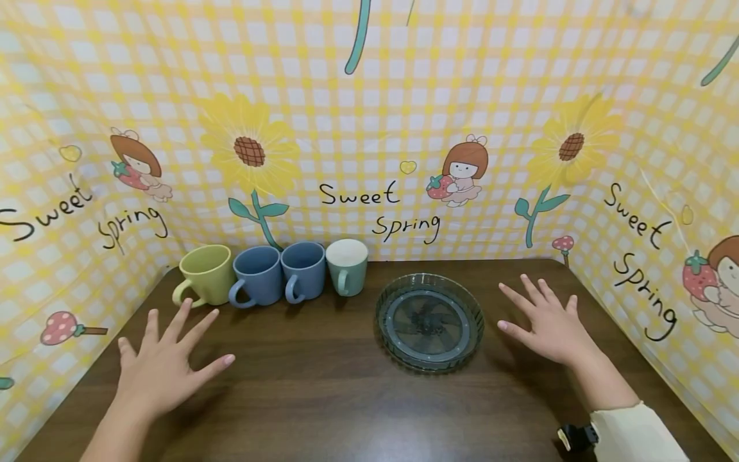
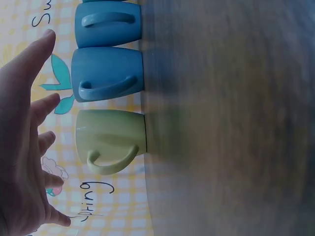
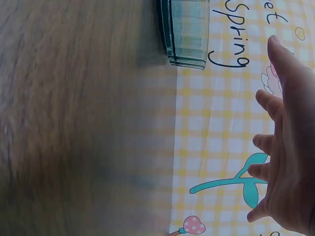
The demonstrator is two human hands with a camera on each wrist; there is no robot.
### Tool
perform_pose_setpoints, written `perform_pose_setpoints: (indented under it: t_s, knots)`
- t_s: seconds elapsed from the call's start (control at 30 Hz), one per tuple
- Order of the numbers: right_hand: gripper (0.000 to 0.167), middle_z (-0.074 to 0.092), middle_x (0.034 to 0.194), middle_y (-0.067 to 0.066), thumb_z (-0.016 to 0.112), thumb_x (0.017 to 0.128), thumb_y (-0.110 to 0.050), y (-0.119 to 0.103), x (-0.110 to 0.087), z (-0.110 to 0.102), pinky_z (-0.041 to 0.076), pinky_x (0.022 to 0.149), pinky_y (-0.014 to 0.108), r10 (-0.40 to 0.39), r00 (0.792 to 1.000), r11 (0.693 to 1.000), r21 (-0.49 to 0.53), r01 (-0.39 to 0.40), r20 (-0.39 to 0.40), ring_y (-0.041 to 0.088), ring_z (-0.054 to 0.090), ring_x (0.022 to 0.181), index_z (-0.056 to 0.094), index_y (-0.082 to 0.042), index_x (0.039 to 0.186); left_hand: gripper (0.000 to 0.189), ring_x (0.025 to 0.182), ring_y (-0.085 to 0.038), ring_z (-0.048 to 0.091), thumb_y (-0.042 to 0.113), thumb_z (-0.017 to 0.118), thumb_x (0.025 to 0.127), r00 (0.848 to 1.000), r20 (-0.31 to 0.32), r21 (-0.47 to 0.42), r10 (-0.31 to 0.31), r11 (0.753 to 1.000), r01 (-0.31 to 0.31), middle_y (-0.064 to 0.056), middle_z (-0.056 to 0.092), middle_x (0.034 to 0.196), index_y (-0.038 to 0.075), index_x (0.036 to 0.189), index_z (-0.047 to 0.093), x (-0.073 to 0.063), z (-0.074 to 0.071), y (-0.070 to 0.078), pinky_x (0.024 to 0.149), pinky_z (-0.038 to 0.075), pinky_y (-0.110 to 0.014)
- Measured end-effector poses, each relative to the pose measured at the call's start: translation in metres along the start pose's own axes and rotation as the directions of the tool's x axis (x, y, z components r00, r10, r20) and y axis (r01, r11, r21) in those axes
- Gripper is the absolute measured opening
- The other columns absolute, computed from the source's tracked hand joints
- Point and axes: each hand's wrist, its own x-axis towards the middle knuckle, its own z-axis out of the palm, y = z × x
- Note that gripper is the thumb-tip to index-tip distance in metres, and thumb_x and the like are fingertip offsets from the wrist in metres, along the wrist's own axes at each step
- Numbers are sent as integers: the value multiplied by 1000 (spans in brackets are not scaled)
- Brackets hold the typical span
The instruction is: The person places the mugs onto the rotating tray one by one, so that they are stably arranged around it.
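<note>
Fingers spread wide, my left hand (image 1: 158, 372) hovers over the table's left side, in front of a green mug (image 1: 208, 276). To the right of that mug stand two blue mugs (image 1: 258, 277) (image 1: 303, 273) and a teal mug (image 1: 348, 269) with a pale interior, all upright in a row with handles toward me. My right hand (image 1: 554, 324), also spread, hovers just right of a round, clear dark-tinted tray (image 1: 430, 324) with a ribbed rim. Neither hand touches anything. In the left wrist view the green mug (image 2: 112, 135) shows its handle side; the right wrist view cuts off the tray (image 3: 189, 32).
The dark wooden table (image 1: 323, 398) meets a yellow checked cloth (image 1: 381, 115) hung at the back and both sides. The mugs stand close to the back cloth. A black strap (image 1: 577, 437) sits at my right sleeve (image 1: 637, 433).
</note>
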Motion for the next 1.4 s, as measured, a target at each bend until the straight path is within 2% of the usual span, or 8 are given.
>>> perform_pose_setpoints:
  t_s: [0.37, 0.47, 0.57, 0.67, 0.77, 0.9, 1.1, 1.4]
  knots:
    - [71, 17, 158, 24, 57, 94, -53, -4, 3, 4, 8, 95, 86, -21, 999, 992, 125, 24, -30, 55, 15, 140, 31, -26, 154, 82, 138, -60, 1, 64, 62, 85, 1000, -11, -133, 13, 991, -15, -12, 3, 163, 35, 153, 30, 4, 2, 6, 84, 6, -90]
    - [69, 14, 159, 24, 58, 96, -48, -5, 4, 7, 12, 97, 83, -23, 1000, 976, 217, 27, -21, 56, 13, 139, 31, -22, 154, 80, 137, -61, 8, 61, 65, 85, 999, -42, -173, 14, 985, -21, -17, 10, 161, 33, 152, 34, 6, 5, 8, 84, 12, -90]
    - [68, 11, 159, 25, 59, 97, -42, -5, 6, 10, 18, 96, 82, -27, 1000, 946, 321, 30, -15, 57, 13, 138, 29, -21, 155, 76, 134, -62, 19, 57, 68, 85, 996, -85, -230, 15, 972, -34, -21, 19, 158, 28, 149, 41, 8, 7, 10, 83, 21, -87]
    - [68, 11, 159, 24, 60, 97, -39, -5, 8, 13, 24, 95, 81, -36, 999, 920, 389, 41, -20, 57, 16, 137, 27, -21, 155, 71, 131, -61, 24, 51, 70, 86, 994, -112, -316, 13, 947, -48, -23, 23, 156, 24, 147, 46, 9, 8, 15, 82, 26, -83]
    - [69, 12, 159, 24, 61, 97, -37, -6, 10, 15, 29, 96, 78, -44, 999, 903, 427, 53, -30, 56, 19, 137, 27, -21, 155, 66, 131, -59, 26, 42, 73, 87, 990, -137, -414, 18, 907, -74, -24, 25, 154, 22, 145, 49, 11, 9, 19, 86, 28, -79]
    - [70, 15, 158, 24, 64, 96, -34, -7, 12, 16, 27, 98, 76, -44, 998, 881, 469, 58, -41, 53, 19, 139, 28, -20, 155, 63, 130, -57, 31, 34, 76, 86, 984, -177, -497, 31, 860, -116, -26, 32, 150, 18, 142, 53, 15, 10, 27, 91, 31, -75]
    - [71, 20, 157, 25, 65, 95, -29, -7, 14, 17, 24, 99, 77, -46, 998, 855, 514, 65, -50, 52, 19, 140, 28, -19, 155, 61, 130, -51, 33, 30, 76, 86, 986, -165, -562, 18, 820, -109, -23, 34, 148, 15, 141, 54, 21, 12, 36, 91, 36, -70]
    - [72, 26, 156, 20, 65, 96, -28, -7, 17, 19, 38, 95, 71, -24, 1000, 801, 599, 26, -11, 51, 30, 135, 25, -21, 156, 59, 132, -44, 34, 26, 78, 84, 984, -178, -625, 14, 771, -124, -19, 39, 145, 11, 138, 57, 27, 19, 47, 96, 33, -65]
